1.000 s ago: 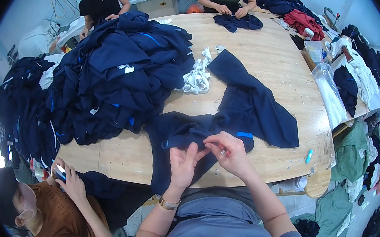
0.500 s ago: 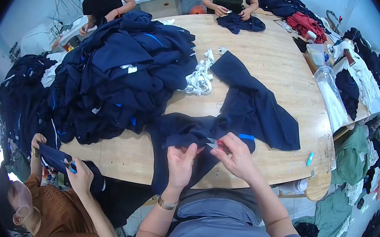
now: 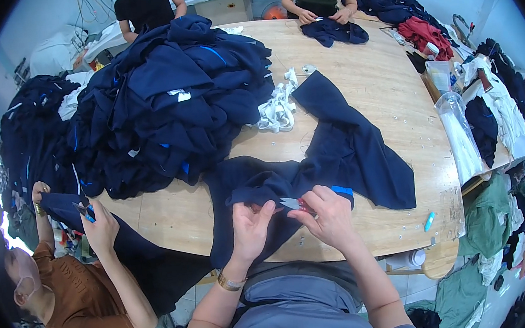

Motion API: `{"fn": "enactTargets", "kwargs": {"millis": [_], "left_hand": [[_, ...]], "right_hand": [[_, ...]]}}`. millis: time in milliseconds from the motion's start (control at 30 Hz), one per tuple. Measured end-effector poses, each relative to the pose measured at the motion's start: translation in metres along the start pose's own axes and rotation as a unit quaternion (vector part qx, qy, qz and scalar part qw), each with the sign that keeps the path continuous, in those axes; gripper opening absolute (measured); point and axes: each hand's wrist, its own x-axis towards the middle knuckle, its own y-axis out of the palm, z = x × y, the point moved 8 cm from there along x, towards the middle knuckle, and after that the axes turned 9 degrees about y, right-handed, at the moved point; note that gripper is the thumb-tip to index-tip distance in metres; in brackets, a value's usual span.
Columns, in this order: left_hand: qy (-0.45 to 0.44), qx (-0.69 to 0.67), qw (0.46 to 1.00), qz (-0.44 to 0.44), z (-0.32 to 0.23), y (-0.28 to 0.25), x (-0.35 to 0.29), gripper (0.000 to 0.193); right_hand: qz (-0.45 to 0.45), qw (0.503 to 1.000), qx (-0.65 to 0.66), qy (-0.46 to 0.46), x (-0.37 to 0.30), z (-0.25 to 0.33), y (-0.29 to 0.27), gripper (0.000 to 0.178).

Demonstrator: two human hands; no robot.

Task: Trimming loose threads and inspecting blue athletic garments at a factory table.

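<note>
A navy blue garment (image 3: 363, 154) lies spread over the near middle of the table, one leg-like part reaching toward the far side. My left hand (image 3: 251, 229) pinches a fold of it, thumb and fingers closed on the cloth. In my right hand (image 3: 329, 216) is a pair of red-handled thread snips (image 3: 293, 203), closed in the fingers. Their pale blades point left, close to the fold at my left fingertips. Whether the blades touch the cloth I cannot tell. A bright blue strip (image 3: 341, 190) shows on the garment just beyond my right hand.
A tall heap of navy garments (image 3: 162, 104) covers the table's left. White tape scraps (image 3: 277, 113) lie beside it. A small turquoise object (image 3: 429, 221) rests near the right edge. A co-worker in brown (image 3: 92, 300) works cloth with snips at left; two others stand across the table.
My right hand has brought the snips slightly left, nearer my left fingertips. The co-worker at left has drawn the cloth out and shifted their snips. The far-left person's hands have moved down.
</note>
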Motion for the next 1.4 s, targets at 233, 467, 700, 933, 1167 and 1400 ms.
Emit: {"fn": "enactTargets", "kwargs": {"millis": [233, 467, 700, 933, 1167, 1400], "left_hand": [[-0.011, 0.001, 1.0, 0.0, 0.0, 0.0, 0.001, 0.023], [-0.053, -0.061, 0.996, -0.037, 0.004, -0.003, 0.0, 0.021], [-0.053, -0.06, 0.996, -0.033, 0.004, -0.002, -0.002, 0.024], [-0.043, -0.027, 0.999, -0.011, 0.003, 0.001, -0.001, 0.024], [-0.045, -0.025, 0.999, -0.017, 0.002, 0.001, -0.001, 0.023], [-0.122, -0.128, 0.983, -0.045, 0.005, 0.004, -0.002, 0.016]], "right_hand": [[-0.015, 1.0, -0.011, -0.013, 0.0, -0.001, -0.002, 0.036], [-0.003, 0.999, 0.032, 0.014, -0.004, -0.011, 0.002, 0.036], [-0.007, 1.0, 0.019, -0.01, -0.003, -0.006, 0.004, 0.036], [-0.012, 1.0, 0.01, -0.019, -0.001, -0.003, -0.001, 0.032], [-0.015, 0.999, -0.006, -0.04, 0.0, -0.002, -0.004, 0.032], [-0.041, 0.999, 0.019, -0.029, -0.004, -0.012, 0.0, 0.034]]}}
